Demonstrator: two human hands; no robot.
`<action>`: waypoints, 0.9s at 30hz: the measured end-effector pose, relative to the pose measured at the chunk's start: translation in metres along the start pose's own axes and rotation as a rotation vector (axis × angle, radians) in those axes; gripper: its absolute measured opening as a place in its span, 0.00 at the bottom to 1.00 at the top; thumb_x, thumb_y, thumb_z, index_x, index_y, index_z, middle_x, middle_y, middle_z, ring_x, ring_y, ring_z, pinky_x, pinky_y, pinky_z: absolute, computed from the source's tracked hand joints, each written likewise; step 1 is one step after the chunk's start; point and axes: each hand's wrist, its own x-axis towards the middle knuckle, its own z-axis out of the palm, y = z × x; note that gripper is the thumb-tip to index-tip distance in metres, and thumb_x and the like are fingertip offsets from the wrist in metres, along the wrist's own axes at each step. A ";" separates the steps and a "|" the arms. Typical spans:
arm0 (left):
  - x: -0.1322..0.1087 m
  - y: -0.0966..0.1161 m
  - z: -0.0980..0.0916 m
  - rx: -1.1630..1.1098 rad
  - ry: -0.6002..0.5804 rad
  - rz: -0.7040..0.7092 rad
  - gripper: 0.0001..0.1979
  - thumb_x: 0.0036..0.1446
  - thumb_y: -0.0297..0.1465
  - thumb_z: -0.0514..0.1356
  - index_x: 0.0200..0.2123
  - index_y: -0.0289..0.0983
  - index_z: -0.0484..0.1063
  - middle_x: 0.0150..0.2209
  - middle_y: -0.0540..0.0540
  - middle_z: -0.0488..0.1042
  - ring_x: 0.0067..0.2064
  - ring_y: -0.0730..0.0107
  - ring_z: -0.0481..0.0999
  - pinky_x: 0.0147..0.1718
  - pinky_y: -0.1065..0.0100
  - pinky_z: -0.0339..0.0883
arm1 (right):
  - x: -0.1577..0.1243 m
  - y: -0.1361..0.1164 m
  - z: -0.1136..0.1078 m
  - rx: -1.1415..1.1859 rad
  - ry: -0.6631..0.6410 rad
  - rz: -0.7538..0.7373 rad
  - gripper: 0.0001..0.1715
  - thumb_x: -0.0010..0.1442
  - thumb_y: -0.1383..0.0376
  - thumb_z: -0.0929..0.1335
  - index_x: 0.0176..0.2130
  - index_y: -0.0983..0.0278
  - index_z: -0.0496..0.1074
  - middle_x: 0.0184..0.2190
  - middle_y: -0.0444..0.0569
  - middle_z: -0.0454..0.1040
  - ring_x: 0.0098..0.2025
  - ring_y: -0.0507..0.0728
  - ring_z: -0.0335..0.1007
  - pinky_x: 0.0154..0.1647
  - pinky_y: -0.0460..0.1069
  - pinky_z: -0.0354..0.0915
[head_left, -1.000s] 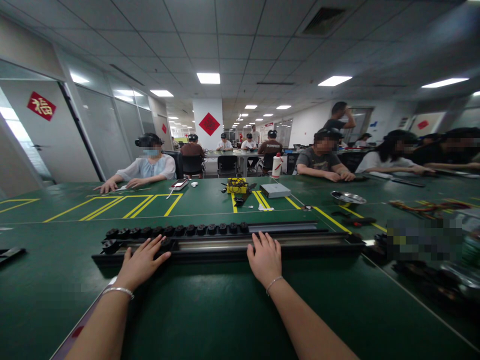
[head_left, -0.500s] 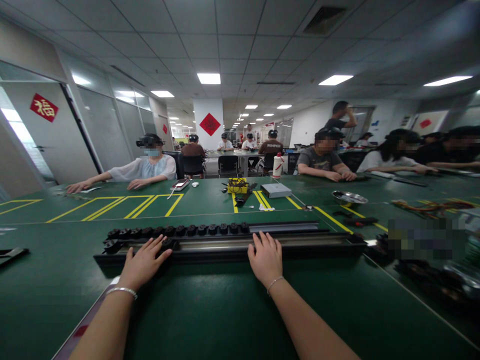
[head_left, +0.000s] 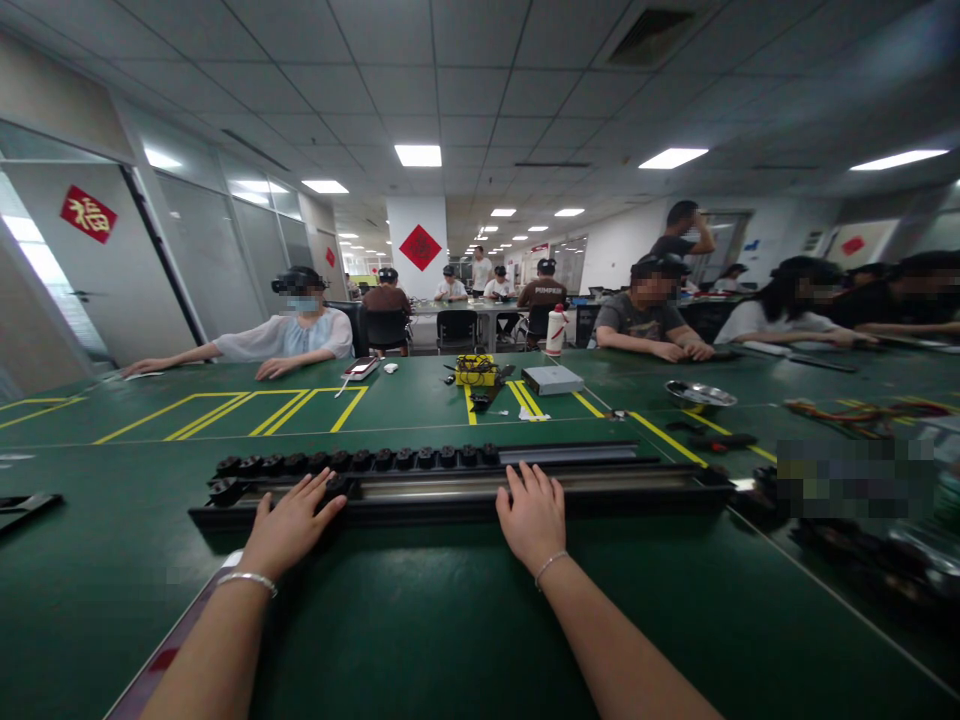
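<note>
A long black metal rail [head_left: 637,490] lies across the green table [head_left: 420,620] in front of me. A row of several small black rollers [head_left: 360,460] sits along its far left side. My left hand [head_left: 289,525] rests flat on the rail's left part, fingers spread and touching the rollers. Near the rail's middle, my right hand [head_left: 531,515] lies on it with fingers stretched forward. Neither hand holds anything.
A yellow box [head_left: 474,370], a grey flat box [head_left: 551,380], a metal dish [head_left: 697,396] and a white bottle [head_left: 554,331] stand farther back. A person in light blue [head_left: 296,335] and several others sit across the table. Dark parts lie at the right edge [head_left: 862,540].
My hands stay on the rail, almost still. The person in light blue across the table has stretched an arm farther out to the left.
</note>
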 end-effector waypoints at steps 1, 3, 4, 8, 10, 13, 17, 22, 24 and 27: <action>0.000 0.000 0.001 -0.001 0.003 0.003 0.29 0.57 0.47 0.41 0.60 0.45 0.51 0.63 0.49 0.52 0.64 0.57 0.49 0.56 0.38 0.40 | 0.000 0.000 0.000 0.000 0.000 -0.002 0.26 0.60 0.58 0.56 0.54 0.62 0.66 0.57 0.51 0.62 0.60 0.61 0.50 0.59 0.56 0.40; 0.000 0.000 0.001 0.004 0.007 0.005 0.29 0.57 0.47 0.41 0.60 0.45 0.51 0.63 0.49 0.52 0.64 0.58 0.49 0.56 0.39 0.41 | 0.000 0.000 0.000 -0.002 0.002 -0.004 0.26 0.60 0.58 0.56 0.54 0.62 0.66 0.57 0.51 0.62 0.60 0.61 0.50 0.58 0.56 0.40; 0.000 0.000 0.001 0.008 0.008 0.005 0.29 0.57 0.46 0.41 0.61 0.45 0.51 0.63 0.49 0.52 0.64 0.58 0.50 0.56 0.40 0.41 | 0.000 0.000 0.000 -0.004 0.002 -0.005 0.26 0.60 0.58 0.56 0.54 0.62 0.66 0.57 0.51 0.62 0.60 0.61 0.50 0.58 0.56 0.40; 0.000 0.000 0.001 0.022 0.011 0.008 0.29 0.57 0.46 0.41 0.61 0.45 0.50 0.63 0.49 0.51 0.64 0.58 0.49 0.56 0.40 0.41 | 0.000 0.000 0.001 -0.010 -0.001 -0.002 0.26 0.60 0.58 0.56 0.54 0.61 0.66 0.57 0.51 0.62 0.60 0.61 0.50 0.58 0.56 0.40; 0.000 0.000 0.001 0.021 0.009 0.008 0.29 0.57 0.46 0.41 0.61 0.45 0.51 0.63 0.49 0.51 0.64 0.59 0.49 0.56 0.40 0.41 | 0.000 0.000 0.000 -0.012 -0.001 -0.001 0.26 0.60 0.58 0.56 0.54 0.61 0.66 0.57 0.51 0.62 0.60 0.61 0.50 0.58 0.56 0.41; 0.001 -0.001 0.002 0.016 0.017 0.009 0.29 0.57 0.47 0.41 0.60 0.46 0.51 0.63 0.49 0.52 0.63 0.58 0.50 0.56 0.40 0.42 | 0.000 0.000 0.000 -0.013 0.000 0.000 0.26 0.60 0.58 0.56 0.54 0.61 0.66 0.57 0.51 0.62 0.60 0.61 0.50 0.58 0.56 0.41; 0.001 -0.001 0.001 0.012 0.017 0.009 0.29 0.57 0.47 0.41 0.60 0.46 0.51 0.63 0.49 0.53 0.63 0.57 0.51 0.56 0.40 0.42 | 0.000 0.000 0.000 -0.016 0.001 -0.003 0.26 0.60 0.57 0.56 0.54 0.61 0.65 0.57 0.50 0.61 0.60 0.60 0.50 0.59 0.56 0.40; -0.001 0.001 -0.001 0.009 0.012 0.009 0.29 0.57 0.47 0.41 0.60 0.46 0.51 0.63 0.49 0.53 0.63 0.57 0.51 0.56 0.40 0.42 | 0.000 0.000 0.000 -0.023 -0.011 -0.002 0.26 0.60 0.58 0.56 0.54 0.61 0.65 0.58 0.51 0.61 0.60 0.61 0.50 0.59 0.56 0.40; -0.002 0.002 -0.002 0.006 0.015 0.008 0.29 0.57 0.47 0.41 0.60 0.46 0.51 0.63 0.48 0.53 0.63 0.57 0.51 0.56 0.40 0.41 | 0.000 0.000 -0.001 -0.024 -0.014 -0.004 0.26 0.60 0.58 0.56 0.55 0.61 0.65 0.58 0.51 0.61 0.60 0.60 0.50 0.59 0.56 0.40; -0.002 0.004 -0.002 0.003 0.011 0.006 0.28 0.58 0.46 0.41 0.60 0.45 0.51 0.63 0.48 0.53 0.63 0.58 0.51 0.56 0.41 0.41 | 0.000 0.000 -0.002 -0.031 -0.020 -0.003 0.26 0.60 0.57 0.56 0.55 0.61 0.65 0.58 0.50 0.61 0.60 0.60 0.49 0.59 0.56 0.40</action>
